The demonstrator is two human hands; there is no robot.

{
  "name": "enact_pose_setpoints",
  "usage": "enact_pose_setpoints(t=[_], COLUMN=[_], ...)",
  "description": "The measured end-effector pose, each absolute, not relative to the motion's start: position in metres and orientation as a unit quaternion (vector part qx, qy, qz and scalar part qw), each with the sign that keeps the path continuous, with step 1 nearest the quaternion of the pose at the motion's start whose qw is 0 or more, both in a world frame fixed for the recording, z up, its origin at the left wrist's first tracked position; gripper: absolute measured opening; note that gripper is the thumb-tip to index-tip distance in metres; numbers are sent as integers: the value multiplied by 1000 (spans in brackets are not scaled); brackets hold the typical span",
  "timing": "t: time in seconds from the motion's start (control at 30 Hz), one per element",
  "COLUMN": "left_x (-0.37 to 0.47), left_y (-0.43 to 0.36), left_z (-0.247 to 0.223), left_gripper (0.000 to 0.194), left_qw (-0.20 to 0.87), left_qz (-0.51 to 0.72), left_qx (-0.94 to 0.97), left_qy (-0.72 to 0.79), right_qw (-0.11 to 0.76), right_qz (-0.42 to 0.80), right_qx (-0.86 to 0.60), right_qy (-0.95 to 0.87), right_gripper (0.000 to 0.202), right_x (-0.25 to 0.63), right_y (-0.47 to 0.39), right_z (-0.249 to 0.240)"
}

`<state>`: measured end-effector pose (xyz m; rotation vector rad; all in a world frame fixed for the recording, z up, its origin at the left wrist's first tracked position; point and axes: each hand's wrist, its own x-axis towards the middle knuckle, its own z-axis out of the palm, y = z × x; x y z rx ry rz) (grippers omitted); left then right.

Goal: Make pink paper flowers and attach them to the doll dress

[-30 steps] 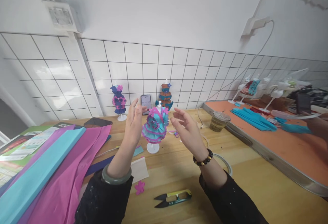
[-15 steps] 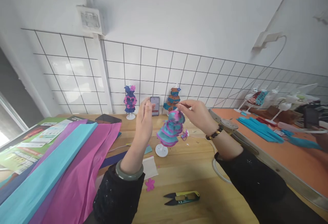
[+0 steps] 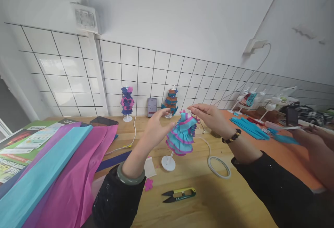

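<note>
A miniature dress form (image 3: pixel 182 136) on a round white base (image 3: pixel 168 163) wears a turquoise ruffled dress edged in magenta; it leans to the right. At its top, the fingertips of my right hand (image 3: pixel 210 116) are pinched together. My left hand (image 3: pixel 157 128) is beside the dress on the left, thumb and fingers apart, with the thumb tip close to the ruffles. Thread snips (image 3: pixel 179 195) with yellow and green handles lie on the wooden table in front. Near them are a magenta paper flower (image 3: pixel 148 184) and a white sheet piece (image 3: pixel 150 167).
Two more dressed forms, one blue and pink (image 3: pixel 127 103), one orange and teal (image 3: pixel 171 101), stand by the tiled wall. Between them leans a phone (image 3: pixel 152 107). Coloured paper sheets (image 3: pixel 75 162) fill the left. A tape roll (image 3: pixel 219 167) lies right. Another person's hands (image 3: pixel 313 139) are far right.
The dress form has turned, showing a different side, and leans the other way. My left hand has opened its thumb and moved closer to the dress. The view has shifted to the right.
</note>
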<state>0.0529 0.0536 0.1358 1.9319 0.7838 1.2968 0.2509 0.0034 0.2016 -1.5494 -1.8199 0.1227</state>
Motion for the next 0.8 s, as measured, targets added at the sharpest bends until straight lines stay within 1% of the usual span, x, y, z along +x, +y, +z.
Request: enact_pose_setpoints(t=[0.13,0.2,0.33,0.47,0.63,0.8], left_x=[61,64,66,67,70,69], left_y=[46,44,40,37,38,37], left_z=[133,132,135,135,131,132], left_gripper=[55,48,26,17,13,12], left_qw=[348,341,299,202,60,-30], left_qz=[467,469,504,513,489,467], left_qx=[762,766,771,799,828,839], left_qy=[284,276,251,240,268,279], right_qw=[367,370,391,431,436,444], right_qz=[46,45,53,56,52,46], right_qx=[-598,-594,-608,-613,-609,-604], right_qy=[-711,-713,-689,-659,-660,-660], right_gripper=[35,35,35,35,35,36], right_x=[247,244,244,249,248,244], right_y=[-3,-5,-7,-5,-7,-8], right_z=[205,206,205,205,207,206])
